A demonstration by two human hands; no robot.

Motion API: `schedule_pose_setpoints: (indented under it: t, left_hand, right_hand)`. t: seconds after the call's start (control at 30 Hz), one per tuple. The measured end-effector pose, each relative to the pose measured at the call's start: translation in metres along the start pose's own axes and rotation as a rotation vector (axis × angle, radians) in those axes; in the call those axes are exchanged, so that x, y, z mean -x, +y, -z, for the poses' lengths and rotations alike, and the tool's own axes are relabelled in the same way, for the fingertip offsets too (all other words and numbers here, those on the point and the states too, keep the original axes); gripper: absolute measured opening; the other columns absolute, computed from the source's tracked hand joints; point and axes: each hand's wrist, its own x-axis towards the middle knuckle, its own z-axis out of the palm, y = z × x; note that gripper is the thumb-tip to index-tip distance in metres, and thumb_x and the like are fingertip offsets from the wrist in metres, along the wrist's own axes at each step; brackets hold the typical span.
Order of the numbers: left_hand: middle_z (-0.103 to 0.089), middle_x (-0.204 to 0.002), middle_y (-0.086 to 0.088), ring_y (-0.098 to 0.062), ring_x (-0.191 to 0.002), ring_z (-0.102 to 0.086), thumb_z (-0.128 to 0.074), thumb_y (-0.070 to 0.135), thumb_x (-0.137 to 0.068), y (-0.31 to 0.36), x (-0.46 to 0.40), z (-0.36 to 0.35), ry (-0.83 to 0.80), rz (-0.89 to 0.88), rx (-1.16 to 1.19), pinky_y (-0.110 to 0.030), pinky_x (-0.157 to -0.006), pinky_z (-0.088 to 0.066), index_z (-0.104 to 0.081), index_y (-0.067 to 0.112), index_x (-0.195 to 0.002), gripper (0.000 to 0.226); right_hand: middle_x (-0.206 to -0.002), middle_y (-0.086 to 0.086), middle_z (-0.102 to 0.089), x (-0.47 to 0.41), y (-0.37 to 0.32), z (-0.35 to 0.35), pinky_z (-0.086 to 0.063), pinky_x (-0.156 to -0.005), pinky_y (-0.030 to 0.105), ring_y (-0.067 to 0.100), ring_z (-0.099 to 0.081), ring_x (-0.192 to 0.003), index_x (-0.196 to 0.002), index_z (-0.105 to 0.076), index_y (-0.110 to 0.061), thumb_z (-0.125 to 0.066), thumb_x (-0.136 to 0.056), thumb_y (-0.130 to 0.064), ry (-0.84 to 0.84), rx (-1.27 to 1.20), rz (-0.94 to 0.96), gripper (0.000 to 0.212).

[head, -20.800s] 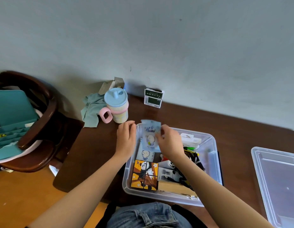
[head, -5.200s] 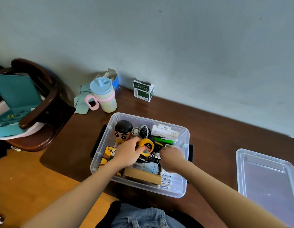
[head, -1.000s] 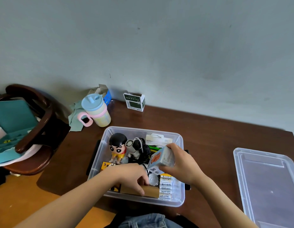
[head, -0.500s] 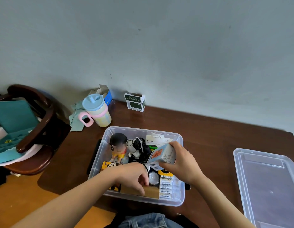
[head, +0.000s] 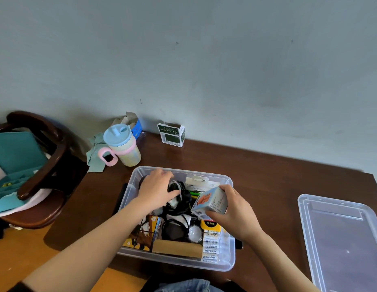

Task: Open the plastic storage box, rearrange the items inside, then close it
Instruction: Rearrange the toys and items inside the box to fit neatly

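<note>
Head view, hands [head: 157, 189] inside storage box [head: 229, 265]

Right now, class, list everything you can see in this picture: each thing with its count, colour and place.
storage box: one, clear, table centre, open
lid: one, clear, table right
small carton: one, pale blue, held over box
battery packs: several, white, box front right
cables: bundle, black, box middle
cup: one, blue-lidded, pink handle, behind box
green carton: one, by wall
cloth: one, green, beside cup
chair: one, dark wood, left
left hand: inside box rear
right hand: grips small carton
</note>
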Motion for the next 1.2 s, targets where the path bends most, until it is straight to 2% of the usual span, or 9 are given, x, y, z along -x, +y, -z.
schedule_pose_setpoints:
  t: [0.27,0.47,0.6,0.67,0.77,0.87,0.97,1.03,1.2]
  left_hand:
    - [-0.063,-0.118,-0.004,-0.027,-0.108,-0.058,-0.056,0.029,-0.089,0.028,-0.012,-0.007,-0.142,-0.067,-0.035,-0.038,-0.079,-0.052,-0.048,0.021,-0.13,0.042]
    - [-0.064,-0.114,0.007,-0.004,-0.081,-0.062,-0.061,0.014,-0.084,0.02,-0.002,0.011,-0.111,-0.025,0.302,-0.015,-0.063,-0.044,-0.063,0.028,-0.114,0.033]
    - [-0.066,-0.096,0.013,0.005,-0.051,-0.057,-0.059,0.012,-0.086,0.004,0.017,0.038,-0.509,-0.144,0.565,-0.01,-0.052,-0.041,-0.068,0.025,-0.101,0.022]
    - [-0.065,-0.077,0.024,0.009,-0.063,-0.053,-0.058,0.022,-0.092,0.003,0.028,0.041,-0.692,-0.2,0.5,-0.016,-0.065,-0.044,-0.067,0.024,-0.11,0.021]
    - [-0.058,-0.089,0.022,-0.005,-0.086,-0.058,-0.051,0.045,-0.094,0.006,0.035,0.03,-0.721,-0.19,0.227,-0.024,-0.076,-0.045,-0.062,0.029,-0.117,0.03]
    - [-0.059,-0.077,0.007,-0.017,-0.08,-0.062,-0.05,0.051,-0.09,0.013,0.031,0.013,-0.379,-0.179,-0.032,-0.027,-0.058,-0.04,-0.063,0.021,-0.084,0.033]
    - [-0.053,-0.083,0.001,-0.021,-0.084,-0.057,-0.058,0.035,-0.088,0.024,0.02,-0.001,-0.088,-0.211,-0.086,-0.028,-0.061,-0.04,-0.058,0.018,-0.071,0.024]
    - [-0.051,-0.101,0.001,-0.019,-0.09,-0.053,-0.061,0.027,-0.086,0.028,0.01,-0.007,-0.089,-0.22,-0.051,-0.028,-0.067,-0.041,-0.063,0.019,-0.088,0.008]
    - [-0.035,-0.148,-0.006,-0.027,-0.129,-0.043,-0.061,0.053,-0.083,0.027,-0.018,-0.023,-0.471,-0.114,0.022,-0.039,-0.101,-0.04,-0.031,0.016,-0.144,0.078]
  right_hand:
    - [-0.104,-0.017,-0.052,-0.001,-0.001,-0.002,-0.051,-0.068,0.023,0.006,-0.055,-0.088,-0.121,-0.04,-0.029,-0.067,-0.074,-0.052,0.002,-0.005,-0.002,0.058]
    - [-0.099,-0.019,-0.051,-0.001,0.0,-0.002,-0.051,-0.066,0.023,0.005,-0.055,-0.085,-0.116,-0.041,-0.03,-0.067,-0.074,-0.052,0.023,-0.022,-0.009,0.054]
    - [-0.102,-0.017,-0.053,-0.002,0.002,-0.002,-0.051,-0.065,0.023,0.005,-0.055,-0.087,-0.113,-0.042,-0.03,-0.069,-0.073,-0.048,0.052,-0.029,-0.012,0.052]
    - [-0.102,-0.018,-0.053,-0.002,0.0,-0.001,-0.048,-0.062,0.018,0.004,-0.055,-0.088,-0.111,-0.042,-0.031,-0.07,-0.073,-0.048,0.088,-0.03,-0.005,0.051]
    - [-0.102,-0.02,-0.051,-0.001,-0.004,0.0,-0.041,-0.061,0.015,0.004,-0.054,-0.089,-0.115,-0.044,-0.03,-0.07,-0.072,-0.051,0.19,-0.019,-0.008,0.055]
    - [-0.1,-0.021,-0.051,0.001,-0.006,0.002,-0.043,-0.063,0.017,0.004,-0.053,-0.09,-0.117,-0.045,-0.028,-0.067,-0.071,-0.057,0.286,-0.008,-0.006,0.058]
    - [-0.1,-0.018,-0.053,0.003,-0.006,0.005,-0.046,-0.068,0.022,0.006,-0.052,-0.091,-0.114,-0.047,-0.025,-0.06,-0.071,-0.065,0.326,0.01,-0.013,0.06]
    - [-0.098,-0.018,-0.052,0.004,-0.005,0.006,-0.044,-0.068,0.021,0.006,-0.052,-0.09,-0.112,-0.047,-0.025,-0.059,-0.07,-0.066,0.329,0.006,-0.016,0.06]
    - [-0.097,-0.02,-0.052,0.004,-0.002,0.007,-0.047,-0.069,0.021,0.004,-0.053,-0.09,-0.112,-0.045,-0.029,-0.067,-0.071,-0.059,0.302,-0.012,-0.025,0.055]
